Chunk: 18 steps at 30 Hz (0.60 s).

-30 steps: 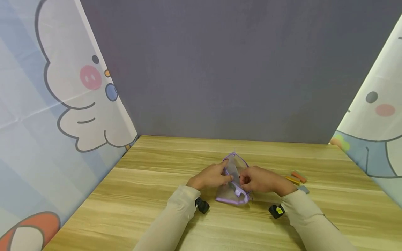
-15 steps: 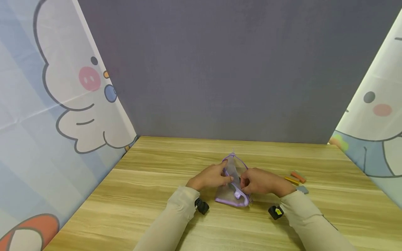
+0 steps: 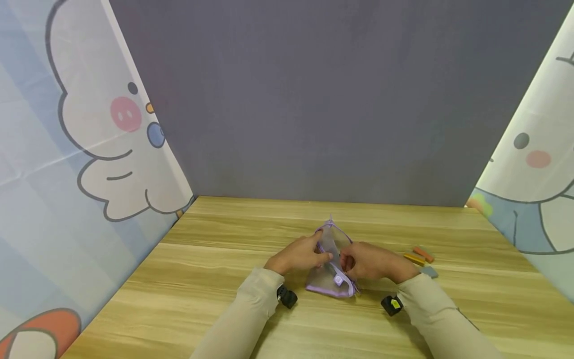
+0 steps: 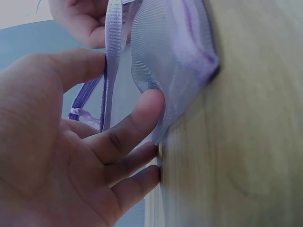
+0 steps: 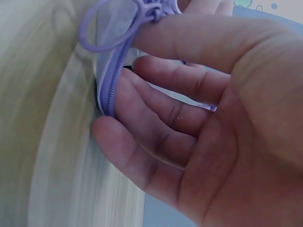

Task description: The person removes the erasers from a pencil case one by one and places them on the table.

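A see-through mesh zipper pouch [image 3: 322,280] with purple trim stands on the wooden table, its mouth spread apart. My left hand [image 3: 301,255] holds the far-left side of the mouth, thumb on the zipper tape and a finger on the mesh [image 4: 151,42] in the left wrist view. At the right side of the mouth, my right hand [image 3: 368,260] has its fingers curled, thumb against the zippered edge [image 5: 112,90]. A purple pull ring [image 5: 85,35] hangs beside that thumb. Something small and dark shows by the fingertips; what it is I cannot tell.
To the right of my right wrist lie an orange stick [image 3: 423,254], a yellow stick [image 3: 414,259] and a flat grey-blue piece [image 3: 429,271]. A dark grey panel [image 3: 305,99] closes off the table's back. Cartoon-printed sheets [image 3: 36,214] hang at both sides.
My right hand has shifted slightly left, further into the pouch's mouth. My left hand keeps its hold, and the head view has turned a little.
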### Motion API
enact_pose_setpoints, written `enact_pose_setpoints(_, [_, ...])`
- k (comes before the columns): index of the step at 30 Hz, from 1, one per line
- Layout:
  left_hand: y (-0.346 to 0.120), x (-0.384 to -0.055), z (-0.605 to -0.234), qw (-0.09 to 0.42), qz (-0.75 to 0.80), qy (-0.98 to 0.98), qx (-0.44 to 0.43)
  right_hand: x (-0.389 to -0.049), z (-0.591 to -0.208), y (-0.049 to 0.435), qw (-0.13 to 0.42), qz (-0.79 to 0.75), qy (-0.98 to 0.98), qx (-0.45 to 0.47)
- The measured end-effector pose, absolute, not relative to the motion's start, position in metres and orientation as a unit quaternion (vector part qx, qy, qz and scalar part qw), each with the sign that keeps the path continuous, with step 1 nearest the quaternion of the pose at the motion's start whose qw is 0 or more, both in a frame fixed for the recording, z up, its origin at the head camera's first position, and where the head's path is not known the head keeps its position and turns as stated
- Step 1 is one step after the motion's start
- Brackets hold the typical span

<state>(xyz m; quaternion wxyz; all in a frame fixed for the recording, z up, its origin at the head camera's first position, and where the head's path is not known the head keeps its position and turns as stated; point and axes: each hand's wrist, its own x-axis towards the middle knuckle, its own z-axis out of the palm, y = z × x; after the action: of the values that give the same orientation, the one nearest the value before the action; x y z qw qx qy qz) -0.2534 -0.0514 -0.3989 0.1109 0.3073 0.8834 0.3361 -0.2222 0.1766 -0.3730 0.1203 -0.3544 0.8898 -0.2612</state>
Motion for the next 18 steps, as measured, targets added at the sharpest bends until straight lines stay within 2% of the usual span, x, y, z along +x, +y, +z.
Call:
enact_pose_setpoints(6, [-0.0511, -0.2498, -0.3968, 0.108, 0.322, 0.882, 0.326, -0.2226, -0.3753, 0.1789, 0.12, -0.267, 0.893, -0.342])
enact_pose_setpoints(13, [-0.0494, -0.2498, -0.3953, 0.133, 0.314, 0.88, 0.331, -0.2239, -0.3754, 0.1817, 0.131, -0.285, 0.884, -0.346])
enact_pose_setpoints(18, [-0.0496, -0.2505, -0.3948, 0.121, 0.311, 0.876, 0.348, -0.2232, -0.3754, 0.1818, 0.137, -0.287, 0.884, -0.343])
